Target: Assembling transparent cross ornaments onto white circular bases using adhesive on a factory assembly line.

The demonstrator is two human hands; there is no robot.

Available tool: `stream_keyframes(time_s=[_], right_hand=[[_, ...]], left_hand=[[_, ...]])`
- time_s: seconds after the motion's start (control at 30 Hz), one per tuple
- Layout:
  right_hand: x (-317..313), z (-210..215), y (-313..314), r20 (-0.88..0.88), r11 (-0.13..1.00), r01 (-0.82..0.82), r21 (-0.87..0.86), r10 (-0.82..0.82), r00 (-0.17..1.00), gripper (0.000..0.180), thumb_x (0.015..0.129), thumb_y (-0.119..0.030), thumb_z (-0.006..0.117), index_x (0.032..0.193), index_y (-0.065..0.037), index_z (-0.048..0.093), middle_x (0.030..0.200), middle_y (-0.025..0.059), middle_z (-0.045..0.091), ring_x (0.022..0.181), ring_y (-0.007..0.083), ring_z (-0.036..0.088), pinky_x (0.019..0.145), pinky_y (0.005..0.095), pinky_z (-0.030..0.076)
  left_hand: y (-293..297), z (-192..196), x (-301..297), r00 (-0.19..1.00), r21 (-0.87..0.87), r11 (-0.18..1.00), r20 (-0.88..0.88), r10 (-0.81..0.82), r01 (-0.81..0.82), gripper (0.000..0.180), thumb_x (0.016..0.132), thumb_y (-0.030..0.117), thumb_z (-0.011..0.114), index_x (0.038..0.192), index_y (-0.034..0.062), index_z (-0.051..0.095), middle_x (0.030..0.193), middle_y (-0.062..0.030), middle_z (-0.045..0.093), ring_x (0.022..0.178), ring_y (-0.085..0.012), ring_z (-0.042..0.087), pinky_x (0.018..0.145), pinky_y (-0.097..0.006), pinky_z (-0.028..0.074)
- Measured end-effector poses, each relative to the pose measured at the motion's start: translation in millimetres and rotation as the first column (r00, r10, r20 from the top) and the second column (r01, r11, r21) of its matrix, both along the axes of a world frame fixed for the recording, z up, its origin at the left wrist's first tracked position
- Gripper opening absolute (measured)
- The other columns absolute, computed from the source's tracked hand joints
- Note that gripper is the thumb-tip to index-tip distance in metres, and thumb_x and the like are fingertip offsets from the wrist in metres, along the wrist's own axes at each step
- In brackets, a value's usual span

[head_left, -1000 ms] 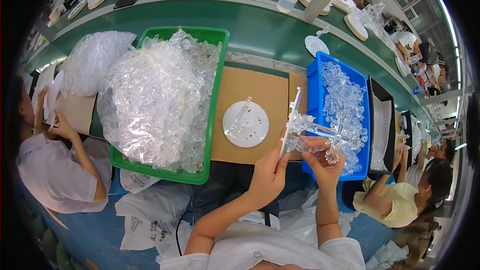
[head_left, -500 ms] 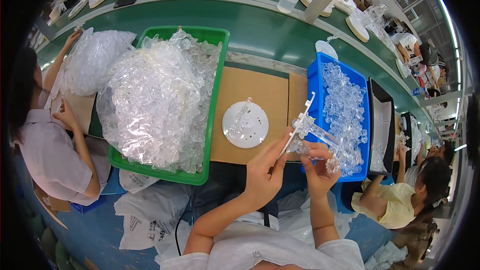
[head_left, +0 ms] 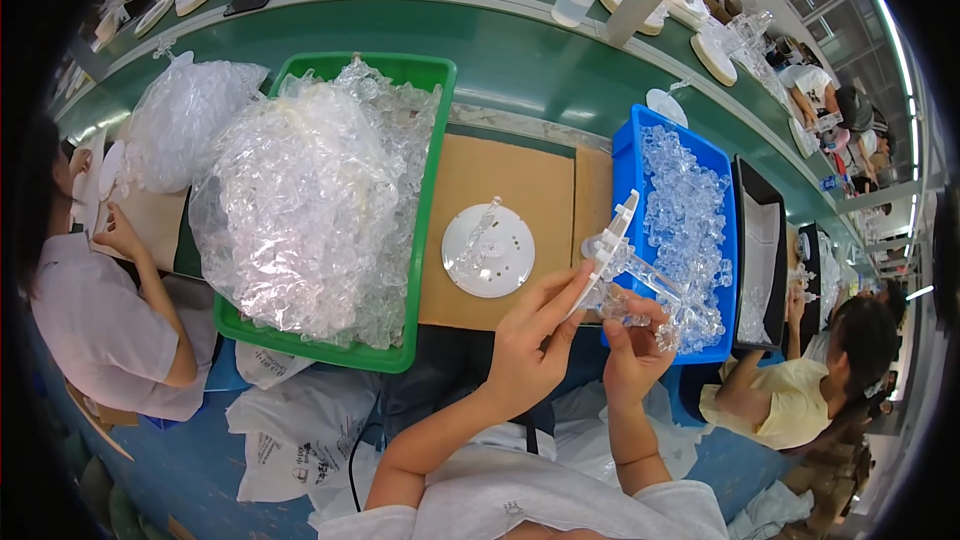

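Tilted nearly edge-on, a round white plate [head_left: 615, 235] is up in front of me, pinched along its lower edge by my left hand [head_left: 530, 348]. Clear plastic arms [head_left: 652, 278] stick out from its right side. The fingers of my right hand [head_left: 637, 358] are closed around one clear arm close to the plate; their exact grip is partly hidden. Another white plate [head_left: 512, 258], with small holes, lies flat on the cardboard [head_left: 545, 170], with a clear plastic arm [head_left: 484, 228] on it.
A green tray [head_left: 411, 285] heaped with clear parts and a plastic bag [head_left: 290, 200] stands left. At right are a blue bin [head_left: 628, 175] of clear pieces and a black bin [head_left: 765, 270]. A squeeze bottle [head_left: 575, 2] stands behind. People work on both sides.
The held plate has turned, showing more of its white edge. My hands stay in nearly the same place. The person at left has lowered the raised hand.
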State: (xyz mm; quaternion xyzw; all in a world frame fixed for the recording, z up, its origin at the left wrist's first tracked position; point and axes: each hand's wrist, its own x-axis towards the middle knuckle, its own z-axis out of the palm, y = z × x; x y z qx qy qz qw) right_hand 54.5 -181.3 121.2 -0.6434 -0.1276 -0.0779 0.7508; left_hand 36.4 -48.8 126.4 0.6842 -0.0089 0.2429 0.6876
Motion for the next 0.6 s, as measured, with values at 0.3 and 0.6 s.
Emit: stream_keyframes(time_s=[0.3,0.6], right_hand=[[-5,-4,5,0.051,0.996,0.085,-0.025,-0.083,0.995,0.033,0.078,0.004,0.067,0.107,0.000,0.053,0.109,0.0169,0.060,0.103,0.0230,0.058,0.091,0.0329,0.044],[19,-13,-23,-0.130,0.992,0.109,0.065,-0.100,0.986,0.023,0.083,-0.005,0.061,0.104,-0.004,0.051,0.102,0.0110,0.056,0.093,0.0182,0.056,0.085,0.0320,0.046]], left_hand=[[3,0,-3,0.993,-0.062,0.996,-0.102,-0.062,0.056,0.042,0.081,-0.006,0.061,0.121,0.0060,0.059,0.089,-0.0090,0.059,0.064,-0.0131,0.052,0.055,-0.022,0.044],[-9,-13,5,0.997,-0.117,0.991,-0.056,0.051,-0.057,0.027,0.080,-0.002,0.065,0.107,-0.0005,0.064,0.086,-0.0072,0.060,0.064,-0.0097,0.052,0.054,-0.020,0.042]])
